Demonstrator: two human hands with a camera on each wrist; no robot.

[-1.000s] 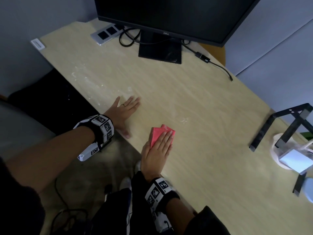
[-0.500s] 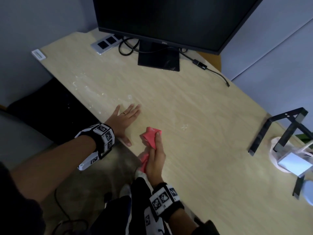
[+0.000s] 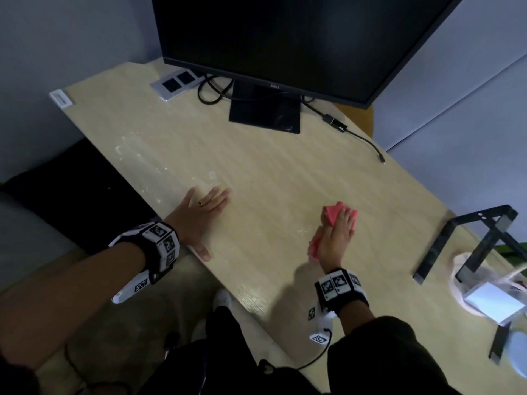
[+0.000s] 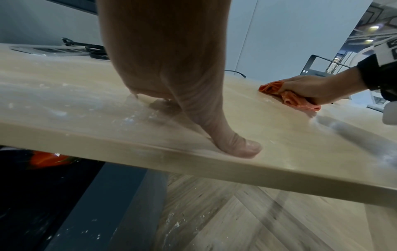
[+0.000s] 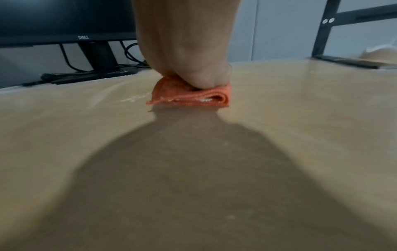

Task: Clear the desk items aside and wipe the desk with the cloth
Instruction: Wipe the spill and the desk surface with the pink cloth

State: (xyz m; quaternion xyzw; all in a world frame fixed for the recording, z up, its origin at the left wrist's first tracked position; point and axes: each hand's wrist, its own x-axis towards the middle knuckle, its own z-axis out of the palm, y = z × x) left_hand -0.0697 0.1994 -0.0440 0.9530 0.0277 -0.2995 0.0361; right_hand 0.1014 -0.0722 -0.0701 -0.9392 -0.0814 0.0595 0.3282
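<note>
Under the curled, close-set fingers of the right hand [image 3: 336, 238], the cloth [image 3: 332, 213] looks soft, light and prone to bunching, so it is probably best gripped mid-fold. The left hand [image 3: 199, 215] lies with fingers spread on the desk [image 3: 285, 166].

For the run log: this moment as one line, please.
phase: wiping | right hand: holds pink cloth down on desk | left hand: flat at desk edge | white residue: beyond left hand

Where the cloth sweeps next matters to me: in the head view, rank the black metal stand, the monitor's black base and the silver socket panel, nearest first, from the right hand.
From the right hand gripping the pink cloth:
1. Black metal stand, to its right.
2. Monitor's black base, far centre.
3. Silver socket panel, far left.
</note>
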